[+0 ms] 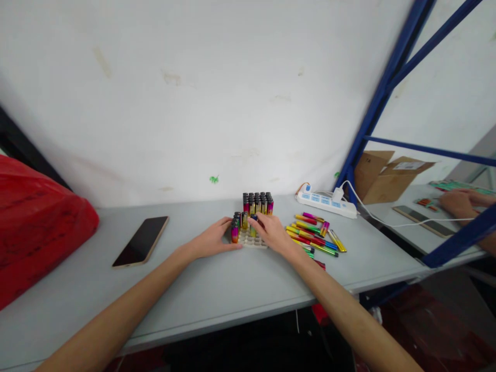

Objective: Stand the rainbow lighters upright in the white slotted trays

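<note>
A pale tray with small holes (253, 242) lies on the table, with several upright lighters (234, 231) along its left side. My left hand (211, 239) grips the tray's left edge, thumb at the front corner and fingers behind the lighters. My right hand (272, 232) is closed on a yellowish lighter with a black top (253, 227), held upright over the tray's holes. Whether its base sits in a hole is not clear. Directly behind the tray stands a block of upright lighters (258, 203) in tight rows. Loose shiny lighters (315, 232) lie piled right of my right hand.
A phone (141, 242) lies at the left, near a red plastic bag (42, 222). At the back right are a white power strip (327, 203) and a blue metal frame (374, 111). Beyond it are a cardboard box (382, 178) and another person's hands (459, 202).
</note>
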{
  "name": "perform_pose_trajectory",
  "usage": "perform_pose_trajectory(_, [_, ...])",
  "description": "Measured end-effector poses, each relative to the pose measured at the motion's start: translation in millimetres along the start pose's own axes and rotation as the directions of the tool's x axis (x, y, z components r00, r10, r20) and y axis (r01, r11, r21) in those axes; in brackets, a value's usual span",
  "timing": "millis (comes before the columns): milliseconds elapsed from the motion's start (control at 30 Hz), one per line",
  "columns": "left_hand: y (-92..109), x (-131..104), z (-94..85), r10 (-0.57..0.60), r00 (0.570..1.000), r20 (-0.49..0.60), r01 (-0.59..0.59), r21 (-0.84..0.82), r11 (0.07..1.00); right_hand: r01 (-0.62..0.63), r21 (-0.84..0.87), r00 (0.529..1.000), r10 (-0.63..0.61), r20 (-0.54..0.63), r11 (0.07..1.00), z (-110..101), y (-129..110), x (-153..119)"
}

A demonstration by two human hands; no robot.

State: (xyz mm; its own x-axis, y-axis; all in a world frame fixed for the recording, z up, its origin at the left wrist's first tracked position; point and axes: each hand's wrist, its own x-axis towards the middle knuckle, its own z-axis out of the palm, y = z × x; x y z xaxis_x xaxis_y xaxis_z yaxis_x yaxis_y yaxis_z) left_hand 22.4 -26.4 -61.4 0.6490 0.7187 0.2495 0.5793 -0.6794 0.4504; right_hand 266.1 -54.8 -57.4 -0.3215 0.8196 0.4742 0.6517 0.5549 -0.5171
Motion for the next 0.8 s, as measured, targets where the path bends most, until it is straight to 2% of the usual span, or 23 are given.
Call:
perform_pose_trajectory(100, [0,0,-0.4,0.003,1.000,0.009,-0.003,-0.010,1.000,-0.045,0.029,0.999,0.045,0.011,0.999,4,4,4])
perform_pose_trajectory(167, [0,0,-0.1,-0.004,1.000,0.024,0.004,-0.001,1.000,-0.031,-0.025,0.997,0.033,0.066,0.999,9,6,7])
perform_pose_trajectory(267, [0,0,0.6,-0.012,0.999,0.033,0.012,0.016,1.000,0.021,-0.189,0.993,0.002,0.120,0.982,15,1,10])
perform_pose_trajectory(400, [0,0,0.1,-0.008,1.000,0.015,0.008,0.015,1.000,0.054,-0.429,0.994,-0.007,0.111,0.901,16,-11,10])
perform_pose_trajectory(500, [0,0,-0.8,-0.010,1.000,0.011,0.010,0.018,1.000,0.076,-0.412,0.990,-0.017,0.143,0.908,6,-12,6])
perform_pose_trajectory(567, [0,-1,-0.6,-0.013,1.000,0.012,0.013,0.017,1.000,0.066,-0.363,0.993,-0.026,0.114,0.929,-7,-6,3])
perform_pose_trajectory(667, [1,-1,0.0,-0.019,0.999,0.042,0.018,0.023,1.000,-0.023,-0.357,0.998,0.045,0.054,0.934,-29,9,-1])
perform_pose_trajectory(733, [3,1,-2.9,-0.027,0.997,0.070,0.024,0.040,0.999,-0.063,-0.333,0.994,0.091,0.068,0.941,-42,20,-4])
perform_pose_trajectory(800, [9,3,-13.2,-0.051,0.995,0.090,0.044,0.077,0.996,-0.076,-0.269,0.988,0.110,0.112,0.960,-53,27,-7])
